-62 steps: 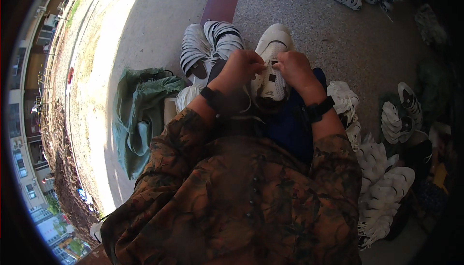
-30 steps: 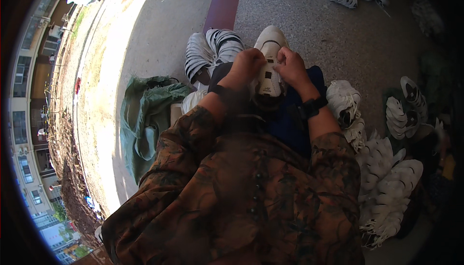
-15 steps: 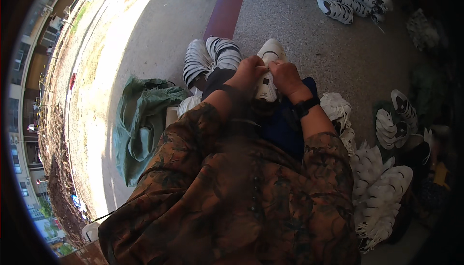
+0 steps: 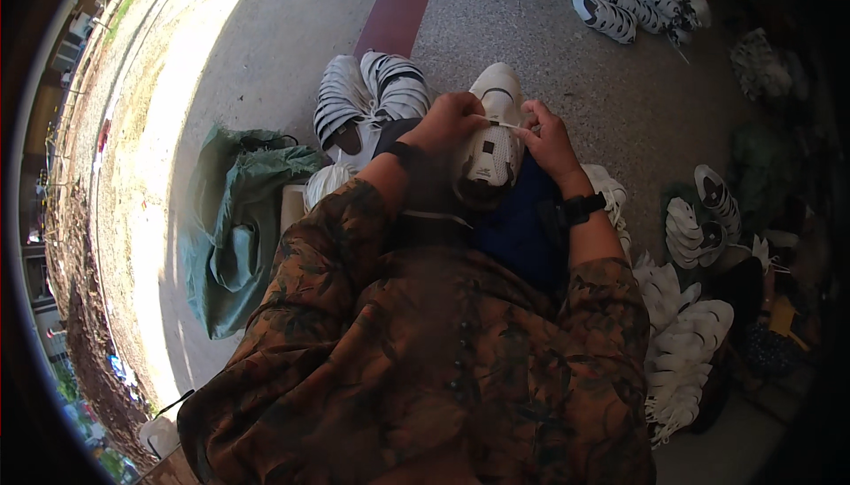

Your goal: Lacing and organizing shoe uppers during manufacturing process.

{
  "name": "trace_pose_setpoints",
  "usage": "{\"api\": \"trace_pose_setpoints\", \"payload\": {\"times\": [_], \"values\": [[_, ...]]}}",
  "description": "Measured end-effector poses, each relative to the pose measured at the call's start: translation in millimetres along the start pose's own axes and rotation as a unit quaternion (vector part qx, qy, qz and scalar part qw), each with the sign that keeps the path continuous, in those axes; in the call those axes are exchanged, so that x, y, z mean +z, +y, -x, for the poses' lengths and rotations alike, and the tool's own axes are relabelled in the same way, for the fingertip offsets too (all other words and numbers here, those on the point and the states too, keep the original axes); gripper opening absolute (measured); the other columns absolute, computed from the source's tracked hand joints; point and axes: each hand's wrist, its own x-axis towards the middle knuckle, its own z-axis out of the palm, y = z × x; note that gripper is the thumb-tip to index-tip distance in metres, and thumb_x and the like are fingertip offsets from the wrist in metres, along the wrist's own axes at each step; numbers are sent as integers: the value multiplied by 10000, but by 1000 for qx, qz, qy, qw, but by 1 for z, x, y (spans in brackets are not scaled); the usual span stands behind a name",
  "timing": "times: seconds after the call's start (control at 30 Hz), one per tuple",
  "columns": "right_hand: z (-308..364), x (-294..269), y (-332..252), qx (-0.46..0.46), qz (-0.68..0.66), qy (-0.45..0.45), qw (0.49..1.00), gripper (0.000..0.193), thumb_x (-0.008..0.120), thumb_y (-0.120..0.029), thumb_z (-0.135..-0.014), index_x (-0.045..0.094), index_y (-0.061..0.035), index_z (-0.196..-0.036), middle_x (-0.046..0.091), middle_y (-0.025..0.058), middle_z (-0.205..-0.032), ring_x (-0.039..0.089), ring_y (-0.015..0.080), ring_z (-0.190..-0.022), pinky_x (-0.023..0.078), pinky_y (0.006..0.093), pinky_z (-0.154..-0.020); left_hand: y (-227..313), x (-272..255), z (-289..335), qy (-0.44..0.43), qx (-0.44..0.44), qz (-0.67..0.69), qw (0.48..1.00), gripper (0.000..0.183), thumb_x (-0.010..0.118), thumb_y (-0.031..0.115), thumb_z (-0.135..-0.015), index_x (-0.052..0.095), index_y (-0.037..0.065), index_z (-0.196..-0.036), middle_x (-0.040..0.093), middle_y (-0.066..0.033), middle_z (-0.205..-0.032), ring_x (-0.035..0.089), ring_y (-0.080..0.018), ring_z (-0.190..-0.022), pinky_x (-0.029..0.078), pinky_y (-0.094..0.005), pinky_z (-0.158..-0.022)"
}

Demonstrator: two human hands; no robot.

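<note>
Left hand (image 4: 449, 122) and right hand (image 4: 551, 142) pinch a white lace (image 4: 505, 124) near stacked shoes (image 4: 343, 100) and a green sack (image 4: 232, 242), above a cream, mesh-tongued shoe (image 4: 498, 163).

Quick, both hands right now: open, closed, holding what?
Left hand: closed, pinching a white lace over the pale shoe.
Right hand: appears to pinch the same lace; exact finger contact too small to tell.
</note>
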Motion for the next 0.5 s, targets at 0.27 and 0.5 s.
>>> {"api": "trace_pose_setpoints", "payload": {"times": [0.27,0.5], "values": [[-2,5,9,-174,285,-4,943,46,507,-16,-778,534,-23,-740,589,201,-686,588,413,-675,461,466,-581,-4,-41,18,-16,78,-43,996,144,651,132,-783,683,3,-838,637,-60,-692,585,-115,-652,472,-259,-614],[60,-165,68,45,512,75,855,63,537,-38,-778,584,0,-761,596,226,-747,612,385,-763,472,468,-649,-21,-170,95,-11,-35,-67,997,112,665,110,-812,691,12,-860,613,27,-703,523,-42,-652,428,-213,-582]]}}
